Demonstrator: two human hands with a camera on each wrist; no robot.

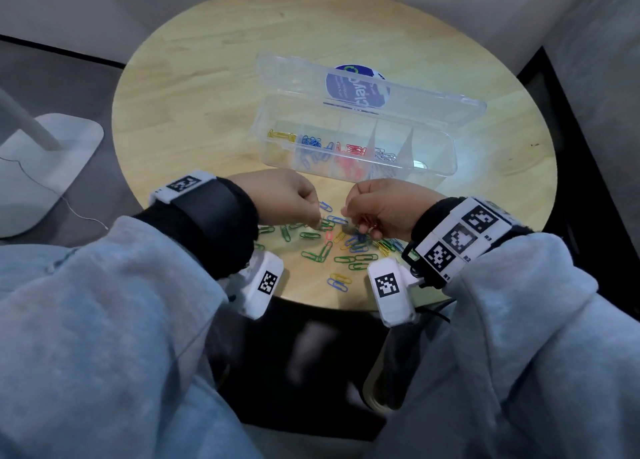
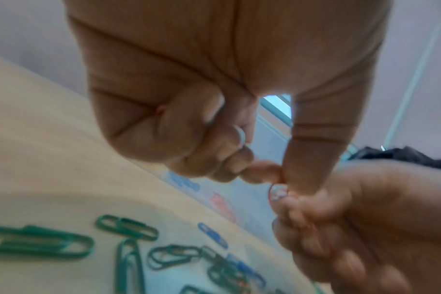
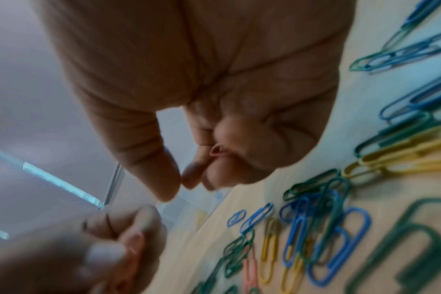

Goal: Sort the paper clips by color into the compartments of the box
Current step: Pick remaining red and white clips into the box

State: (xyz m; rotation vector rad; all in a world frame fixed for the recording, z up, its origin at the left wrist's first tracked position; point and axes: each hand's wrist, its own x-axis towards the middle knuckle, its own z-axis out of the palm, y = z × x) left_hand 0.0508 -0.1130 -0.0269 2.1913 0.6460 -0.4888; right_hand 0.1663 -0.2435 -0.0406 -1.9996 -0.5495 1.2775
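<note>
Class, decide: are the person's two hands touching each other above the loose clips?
Touching. The left wrist view shows it: the left hand thumb tip rests against the right hand fingertips, with no gap between them.

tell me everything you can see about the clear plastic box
The clear plastic box is a long, transparent organiser lying on the round wooden table beyond both hands, which do not touch it. Its hinged lid stands open at the back, with a blue round label showing through it. Dividers split it into compartments holding, from the left, yellow, blue, red and silver clips; the rightmost holds no coloured clips.
</note>
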